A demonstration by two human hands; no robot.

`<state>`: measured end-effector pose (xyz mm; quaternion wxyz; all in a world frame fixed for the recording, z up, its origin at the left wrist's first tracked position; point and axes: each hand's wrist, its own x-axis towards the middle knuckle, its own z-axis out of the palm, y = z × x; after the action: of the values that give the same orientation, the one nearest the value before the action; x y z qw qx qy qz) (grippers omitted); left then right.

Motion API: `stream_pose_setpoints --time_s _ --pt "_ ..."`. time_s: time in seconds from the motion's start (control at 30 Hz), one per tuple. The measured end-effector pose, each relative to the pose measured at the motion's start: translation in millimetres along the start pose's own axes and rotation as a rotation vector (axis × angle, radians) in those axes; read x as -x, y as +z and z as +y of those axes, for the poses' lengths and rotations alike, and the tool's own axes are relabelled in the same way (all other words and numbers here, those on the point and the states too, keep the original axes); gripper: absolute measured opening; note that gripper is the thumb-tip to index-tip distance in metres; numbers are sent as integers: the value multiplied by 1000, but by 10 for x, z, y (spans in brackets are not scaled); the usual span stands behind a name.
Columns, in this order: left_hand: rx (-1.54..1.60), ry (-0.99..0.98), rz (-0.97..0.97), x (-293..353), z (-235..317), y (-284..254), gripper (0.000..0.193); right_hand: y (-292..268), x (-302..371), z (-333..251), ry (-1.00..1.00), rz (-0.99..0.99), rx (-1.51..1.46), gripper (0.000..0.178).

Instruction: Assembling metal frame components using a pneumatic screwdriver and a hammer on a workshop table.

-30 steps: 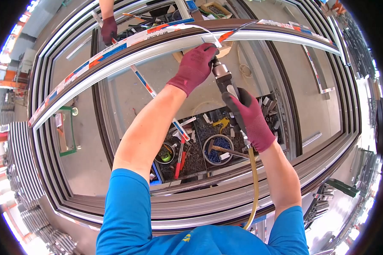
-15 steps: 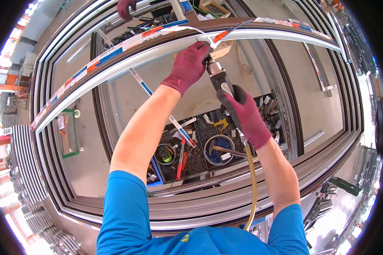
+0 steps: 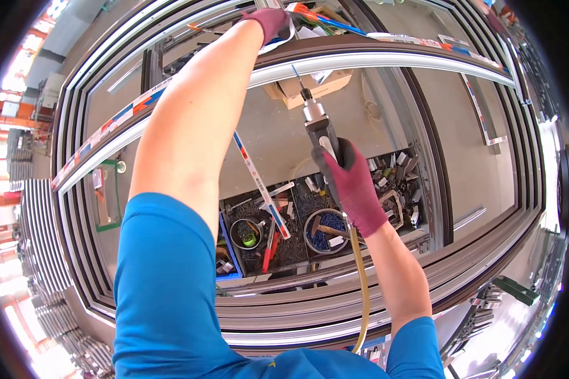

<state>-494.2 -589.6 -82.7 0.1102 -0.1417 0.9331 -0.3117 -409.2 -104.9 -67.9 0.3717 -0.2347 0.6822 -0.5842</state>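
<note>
you have two gloved hands up: the left hand (image 3: 269,19) at twelve o'clock, the right hand (image 3: 351,186) near centre. one air screwdriver (image 3: 316,123) sits in the right, trailing one yellow hose (image 3: 362,284) toward six. one cardboard box (image 3: 306,88) lies at one o'clock, one round tin of blue screws (image 3: 325,230) at five.

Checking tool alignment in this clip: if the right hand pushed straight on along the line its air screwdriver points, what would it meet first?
The right hand aims the air screwdriver up the picture; its bit tip sits just short of the pale aluminium profile. That profile would likely be met first, though depth is hard to judge in this view.
</note>
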Motion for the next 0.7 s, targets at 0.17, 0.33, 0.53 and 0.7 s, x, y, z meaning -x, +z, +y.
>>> stream_pose_setpoints --time_s 0.17,0.33,0.53,0.7 --pt "2545 344 -516 -236 722 136 23 -269 -9 112 50 62 104 35" --pt "940 133 -109 -37 559 -326 26 -256 -13 51 105 52 105 37" --pt "1706 -135 16 716 1011 -949 24 -289 -16 48 208 67 88 34" --pt "1784 -479 -247 481 691 -911 32 -83 12 -71 149 35 -31 34"
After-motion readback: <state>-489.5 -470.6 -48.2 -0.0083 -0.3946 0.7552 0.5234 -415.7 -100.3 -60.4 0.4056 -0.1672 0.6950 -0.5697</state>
